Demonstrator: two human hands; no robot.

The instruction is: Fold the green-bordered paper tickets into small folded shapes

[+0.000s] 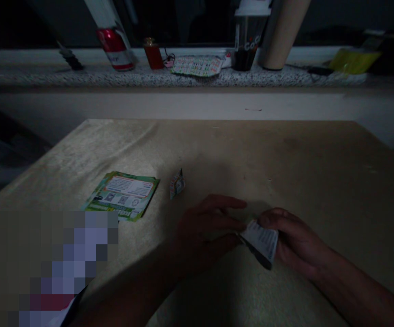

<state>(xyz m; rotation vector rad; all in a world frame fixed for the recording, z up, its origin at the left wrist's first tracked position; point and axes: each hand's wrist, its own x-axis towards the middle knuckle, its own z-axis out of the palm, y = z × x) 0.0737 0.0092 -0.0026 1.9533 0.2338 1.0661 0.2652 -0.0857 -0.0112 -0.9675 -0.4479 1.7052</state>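
My right hand (295,238) grips a folded leaflet (261,240) between thumb and fingers. White with small print, the leaflet is bent into a roughly triangular shape with a dark lower edge. My left hand (210,225) reaches to its left corner, thumb and a finger closed on the tip while another finger stretches out above. Left of my hands lies a stack of green and white printed leaflets (127,195) with QR codes. Between that stack and my left hand stands a small folded paper piece (177,185) with coloured print.
Behind the pale table (217,145) runs a speckled stone sill (142,81). On it are a red can (113,47), a red bottle (154,54), a printed packet (197,66), a lidded drink cup (248,41), a tan cylinder (285,34) and a yellow object (353,61). A pixelated patch covers the lower left.
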